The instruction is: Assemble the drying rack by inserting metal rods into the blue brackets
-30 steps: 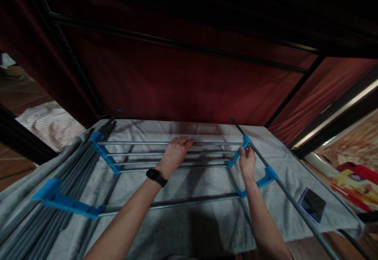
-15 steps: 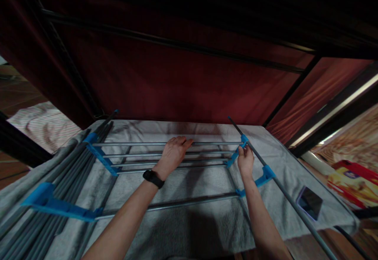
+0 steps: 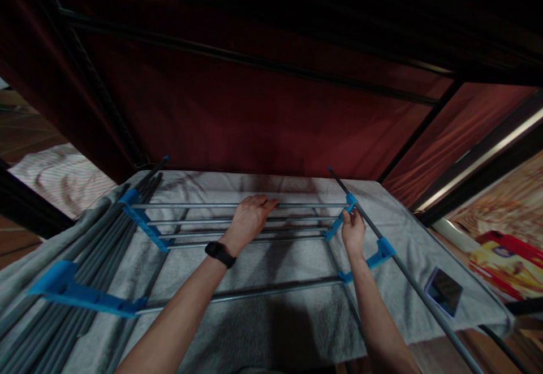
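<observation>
A folding rack of grey metal rods with blue plastic brackets lies flat on a grey towel. My left hand, a black band on its wrist, rests over the far rods with its fingers curled on the farthest one. My right hand is closed on the blue bracket at the right end of those rods, beside the long side pole.
A dark phone lies on the towel at the right. A dark red fabric wall with black frame bars stands close behind. Bundled grey poles lie at the left. A red and yellow box sits at far right.
Both hands stay where they were on the rack. The view has shifted slightly.
</observation>
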Demonstrator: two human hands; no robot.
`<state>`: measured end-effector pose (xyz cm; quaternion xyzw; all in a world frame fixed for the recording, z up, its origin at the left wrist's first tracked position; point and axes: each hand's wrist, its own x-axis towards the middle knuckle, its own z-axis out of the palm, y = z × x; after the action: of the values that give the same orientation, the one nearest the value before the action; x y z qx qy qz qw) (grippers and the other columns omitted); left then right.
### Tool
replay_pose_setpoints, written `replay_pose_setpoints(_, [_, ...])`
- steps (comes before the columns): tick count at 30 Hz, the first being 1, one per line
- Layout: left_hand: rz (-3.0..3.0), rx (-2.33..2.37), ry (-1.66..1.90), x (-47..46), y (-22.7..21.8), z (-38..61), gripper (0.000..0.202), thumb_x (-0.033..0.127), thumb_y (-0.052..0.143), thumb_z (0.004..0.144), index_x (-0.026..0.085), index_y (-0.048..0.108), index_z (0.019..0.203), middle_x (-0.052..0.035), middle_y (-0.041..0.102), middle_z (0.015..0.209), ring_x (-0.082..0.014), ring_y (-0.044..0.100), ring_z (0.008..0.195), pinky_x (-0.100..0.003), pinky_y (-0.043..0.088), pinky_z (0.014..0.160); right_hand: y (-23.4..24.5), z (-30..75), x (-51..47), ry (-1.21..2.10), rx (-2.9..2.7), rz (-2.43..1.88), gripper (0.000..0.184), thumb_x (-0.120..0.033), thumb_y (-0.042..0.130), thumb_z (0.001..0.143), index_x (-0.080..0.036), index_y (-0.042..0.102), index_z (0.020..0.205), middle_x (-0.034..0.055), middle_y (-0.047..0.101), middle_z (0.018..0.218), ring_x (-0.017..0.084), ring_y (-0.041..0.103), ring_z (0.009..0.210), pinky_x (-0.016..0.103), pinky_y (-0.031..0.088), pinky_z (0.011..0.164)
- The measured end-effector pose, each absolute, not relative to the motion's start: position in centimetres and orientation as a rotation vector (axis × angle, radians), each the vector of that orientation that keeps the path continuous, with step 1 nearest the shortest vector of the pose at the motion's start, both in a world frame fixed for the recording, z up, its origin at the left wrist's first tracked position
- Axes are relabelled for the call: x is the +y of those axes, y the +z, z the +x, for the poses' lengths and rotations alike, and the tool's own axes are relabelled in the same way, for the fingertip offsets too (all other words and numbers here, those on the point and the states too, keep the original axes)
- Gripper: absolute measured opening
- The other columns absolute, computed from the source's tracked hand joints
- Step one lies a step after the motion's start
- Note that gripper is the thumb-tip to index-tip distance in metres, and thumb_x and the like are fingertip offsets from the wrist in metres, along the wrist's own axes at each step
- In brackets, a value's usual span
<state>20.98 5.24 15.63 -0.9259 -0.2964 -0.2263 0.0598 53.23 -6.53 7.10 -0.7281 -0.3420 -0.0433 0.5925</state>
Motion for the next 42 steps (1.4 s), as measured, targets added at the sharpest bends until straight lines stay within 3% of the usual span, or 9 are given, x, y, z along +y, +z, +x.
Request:
replay_pose_setpoints(18, [-2.850,-0.883,-0.679,5.61,16.02,20.85,0.035,0.020,0.048,0.105,0.023,0.072,0.129,-0.0099,0.071,0.101,-0.0226,0.068,0.093,-0.035,0.052,0.085,6.72,53.41,-6.43,-0.120,-0.816,-1.690,0.056,-0.063,0.052,0.089,-0.015,0.068,0.115,0.0189,0.073,0.112,0.033,0.067,0.108,0.051,0.050,0.102])
replay_pose_setpoints(42, [-2.863,-0.880,-0.681,5.58,16.14,20.82,0.035,0.020,0.048,0.104,0.021,0.073,0.129,-0.0105,0.073,0.100,-0.0225,0.069,0.093,-0.035,0.054,0.085,6.89,53.25,-6.52,-0.114,-0.795,-1.706,0.055,-0.065,0.053,0.087,-0.017,0.069,0.105,0.0167,0.074,0.099,0.032,0.068,0.099,0.049,0.052,0.097])
